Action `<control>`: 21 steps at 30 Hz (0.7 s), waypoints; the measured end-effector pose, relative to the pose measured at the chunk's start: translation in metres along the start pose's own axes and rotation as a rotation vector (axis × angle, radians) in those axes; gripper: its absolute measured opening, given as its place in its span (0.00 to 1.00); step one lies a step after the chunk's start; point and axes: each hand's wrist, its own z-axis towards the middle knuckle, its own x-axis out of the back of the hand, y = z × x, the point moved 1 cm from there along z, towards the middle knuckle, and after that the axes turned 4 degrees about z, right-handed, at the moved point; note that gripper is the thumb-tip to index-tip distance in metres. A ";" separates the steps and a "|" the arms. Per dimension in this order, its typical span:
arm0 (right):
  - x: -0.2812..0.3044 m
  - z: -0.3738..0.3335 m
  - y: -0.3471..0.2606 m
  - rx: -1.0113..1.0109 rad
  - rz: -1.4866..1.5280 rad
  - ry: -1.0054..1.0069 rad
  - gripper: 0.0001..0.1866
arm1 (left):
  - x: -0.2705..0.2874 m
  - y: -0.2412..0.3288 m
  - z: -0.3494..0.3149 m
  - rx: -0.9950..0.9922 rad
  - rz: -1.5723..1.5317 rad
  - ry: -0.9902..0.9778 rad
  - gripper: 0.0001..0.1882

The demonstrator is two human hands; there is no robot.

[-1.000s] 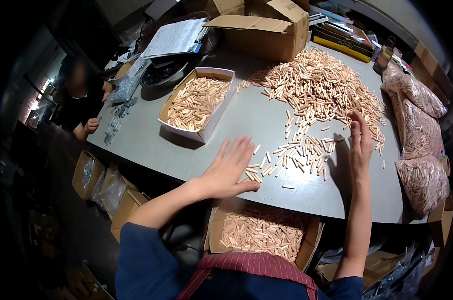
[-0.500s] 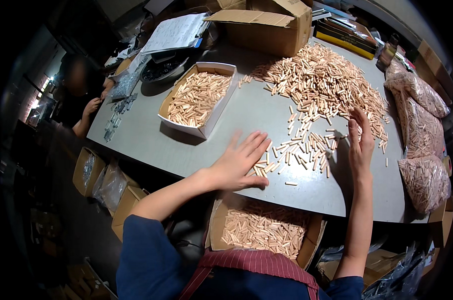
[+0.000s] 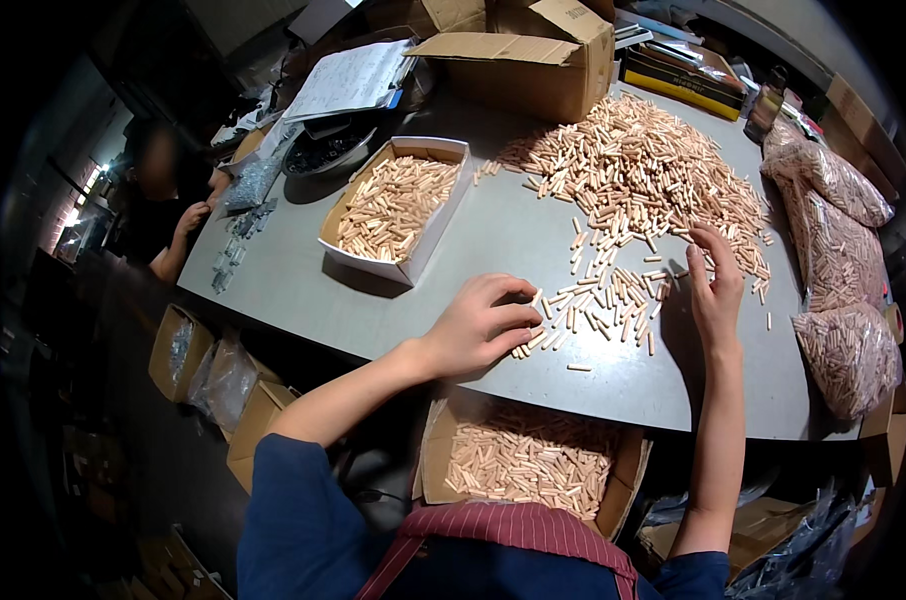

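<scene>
Loose wooden dowels (image 3: 623, 300) lie scattered on the grey table between my hands. Behind them rises a big heap of the same dowels (image 3: 643, 160). My left hand (image 3: 483, 325) rests low at the left edge of the scattered ones, fingers bent and apart, fingertips beside several dowels. At the heap's near right side is my right hand (image 3: 715, 290), raised a little with thumb and fingers apart and curved; no dowel shows in it. A white-sided cardboard box (image 3: 441, 235) filled with dowels stands left of the heap. Below the table edge, another cardboard box (image 3: 435, 455) holds more.
Clear bags of dowels (image 3: 838, 260) line the table's right edge. An open carton (image 3: 513, 75) stands at the back, near a black bowl (image 3: 323, 155) and papers (image 3: 353, 80). Another person (image 3: 163, 200) sits at the far left beside small clear parts (image 3: 231, 262).
My left hand has drawn its spread fingers into a bend beside the scattered dowels. My right hand stays near the heap, its fingers slightly shifted. The view has tilted slightly.
</scene>
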 end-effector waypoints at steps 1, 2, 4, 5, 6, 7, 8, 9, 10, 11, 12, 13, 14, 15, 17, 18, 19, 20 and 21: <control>0.001 0.000 0.000 0.001 -0.003 0.000 0.13 | -0.001 0.000 0.000 0.012 -0.006 0.005 0.15; 0.001 0.000 0.001 -0.002 -0.007 0.001 0.13 | -0.001 0.000 0.001 0.024 -0.012 0.011 0.15; 0.001 0.000 0.003 -0.009 -0.017 0.004 0.12 | 0.000 0.002 0.003 0.011 -0.008 0.006 0.14; 0.001 0.000 0.004 -0.001 -0.023 0.002 0.12 | 0.000 0.002 0.005 0.003 -0.007 0.003 0.14; 0.001 0.000 0.006 0.007 -0.029 0.000 0.13 | -0.001 0.002 0.006 -0.016 -0.001 -0.001 0.14; 0.001 -0.001 0.007 0.014 -0.035 -0.002 0.13 | -0.001 0.002 0.006 -0.034 0.005 -0.006 0.15; 0.002 -0.001 0.007 0.015 -0.037 -0.001 0.13 | -0.002 0.002 0.007 -0.053 0.011 -0.011 0.15; 0.002 -0.001 0.007 0.017 -0.039 0.000 0.13 | -0.002 0.001 0.007 -0.051 0.008 -0.012 0.15; 0.002 -0.001 0.006 0.018 -0.040 0.000 0.13 | -0.002 0.001 0.007 -0.047 0.004 -0.013 0.15; 0.001 0.000 0.005 0.015 -0.034 0.001 0.12 | -0.003 0.000 0.006 -0.043 0.001 -0.014 0.15; 0.002 0.000 0.004 0.012 -0.027 0.003 0.12 | -0.004 -0.002 0.006 -0.039 -0.018 -0.002 0.14; 0.002 0.000 0.004 0.009 -0.021 0.004 0.12 | -0.005 -0.003 0.005 -0.035 -0.037 0.011 0.14; 0.002 0.000 0.004 0.012 -0.023 0.009 0.12 | -0.006 -0.004 0.005 -0.032 -0.055 0.023 0.13; 0.002 0.000 0.004 0.014 -0.025 0.013 0.12 | -0.006 -0.004 0.005 -0.007 -0.083 0.014 0.12; 0.003 0.000 0.004 0.014 -0.024 0.020 0.12 | -0.005 -0.004 0.007 0.037 -0.144 -0.002 0.11; 0.002 0.000 0.005 0.011 -0.018 0.024 0.12 | -0.004 -0.004 0.007 0.054 -0.147 -0.014 0.10; 0.002 0.000 0.004 0.010 -0.009 0.026 0.12 | -0.002 -0.004 0.006 0.073 -0.150 -0.025 0.09; 0.002 0.000 0.004 0.008 -0.009 0.023 0.12 | -0.001 -0.004 0.005 0.091 -0.152 -0.036 0.08; 0.002 0.001 0.003 0.006 -0.008 0.020 0.12 | -0.001 -0.005 0.004 0.088 -0.158 -0.007 0.08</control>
